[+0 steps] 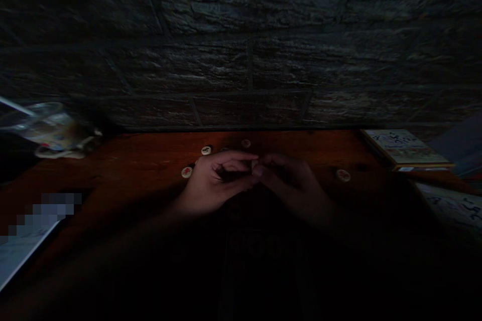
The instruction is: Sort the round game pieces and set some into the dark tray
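Observation:
Above the wooden table, my left hand (211, 180) and my right hand (295, 180) meet fingertip to fingertip. Between them they pinch a small pale Chinese chess piece (254, 163), seen nearly edge-on and partly covered by the fingers. Just left of my left hand lie a piece with a red character (187, 172) and a piece with a black character (206, 150). A further round piece (246, 143) rests behind the hands near the wall. Off to the right of my right hand is another red-marked piece (343, 175).
A stone-block wall (241, 60) closes off the table's back edge. At the left stand a clear plastic cup with a straw (56, 128) and a pale flat object (22, 256). Two flat boxes (408, 148) with dark lettering lie at the right. Deep shadow covers the foreground, where faint round shapes (263, 246) show.

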`<state>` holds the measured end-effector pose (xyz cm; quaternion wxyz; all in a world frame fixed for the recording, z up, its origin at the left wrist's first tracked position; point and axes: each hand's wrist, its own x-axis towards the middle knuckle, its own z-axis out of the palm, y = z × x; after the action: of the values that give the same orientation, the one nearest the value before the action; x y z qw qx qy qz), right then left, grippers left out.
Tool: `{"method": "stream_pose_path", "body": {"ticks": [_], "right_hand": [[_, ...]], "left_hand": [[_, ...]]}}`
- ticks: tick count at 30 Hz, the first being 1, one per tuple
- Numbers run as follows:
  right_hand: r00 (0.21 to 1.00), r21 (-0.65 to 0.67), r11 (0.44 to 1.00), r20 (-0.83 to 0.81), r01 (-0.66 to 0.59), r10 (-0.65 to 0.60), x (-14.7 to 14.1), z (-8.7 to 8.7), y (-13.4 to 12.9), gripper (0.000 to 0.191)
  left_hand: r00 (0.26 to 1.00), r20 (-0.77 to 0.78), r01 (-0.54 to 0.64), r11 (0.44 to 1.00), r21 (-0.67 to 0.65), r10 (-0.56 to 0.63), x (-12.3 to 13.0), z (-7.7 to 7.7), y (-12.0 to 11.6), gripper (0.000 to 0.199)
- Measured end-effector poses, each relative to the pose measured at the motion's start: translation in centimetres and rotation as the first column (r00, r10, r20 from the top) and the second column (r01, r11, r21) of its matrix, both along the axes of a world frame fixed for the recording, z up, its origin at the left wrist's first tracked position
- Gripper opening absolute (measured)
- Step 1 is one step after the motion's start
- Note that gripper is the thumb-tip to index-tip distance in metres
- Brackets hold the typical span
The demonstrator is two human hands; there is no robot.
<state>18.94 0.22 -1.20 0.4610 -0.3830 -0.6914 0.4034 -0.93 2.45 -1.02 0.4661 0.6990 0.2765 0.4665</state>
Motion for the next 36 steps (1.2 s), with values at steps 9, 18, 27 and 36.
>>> {"method": "stream_pose_path", "body": {"ticks": [9, 18, 27, 36], "right_hand": [[1.0, 0.008, 1.0, -0.012, -0.004, 0.004, -0.1, -0.19, 0.08, 0.019], [1.0, 0.013, 1.0, -0.005, -0.012, 0.012, -0.14, 0.08, 0.07, 0.019], [1.0, -0.002, 1.0, -0.008, 0.011, -0.011, -0.24, 0.11, -0.07, 0.013], [1.0, -0.017, 1.0, 0.018, -0.007, 0.007, -0.05, 0.22, -0.07, 0.017]], "left_hand": [[1.0, -0.013, -0.008, 1.0, 0.029, 0.008, 0.13, 0.04, 0.01, 0.039], [1.0, -0.005, -0.002, 1.0, 0.006, 0.002, -0.04, -0.19, 0.04, 0.037], [1.0, -0.019, -0.024, 1.0, 0.02, 0.024, 0.14, 0.24, -0.04, 0.036], [0.999, -0.044, -0.024, 1.0, 0.013, 0.024, -0.03, 0.06, 0.01, 0.034]]}}
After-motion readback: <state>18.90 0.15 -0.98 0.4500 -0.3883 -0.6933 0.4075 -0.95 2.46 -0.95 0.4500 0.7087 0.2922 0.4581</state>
